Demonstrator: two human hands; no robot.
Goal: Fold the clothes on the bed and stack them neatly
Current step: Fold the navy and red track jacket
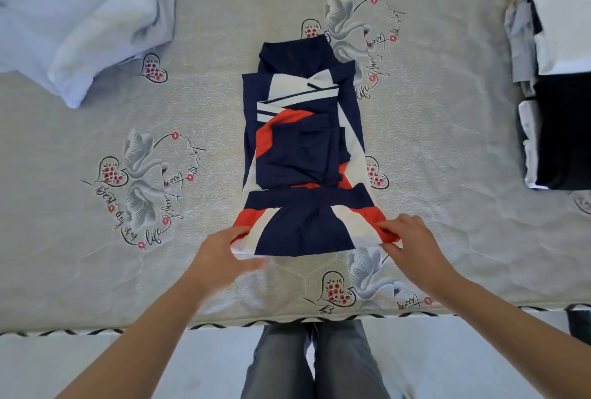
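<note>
A navy, white and red shirt [303,143] lies lengthwise in the middle of the bed, its sides folded in and its collar at the far end. My left hand [224,254] grips the shirt's near left corner. My right hand [412,238] grips the near right corner, fingers pinched on the red and white hem. A stack of folded white and black clothes [556,85] sits at the bed's right edge. A loose pale blue garment [73,21] is heaped at the far left.
The bed [447,159] has a grey sheet printed with swans and hearts; its front edge runs just below my hands. My legs in grey jeans [313,363] stand against it on a pale floor.
</note>
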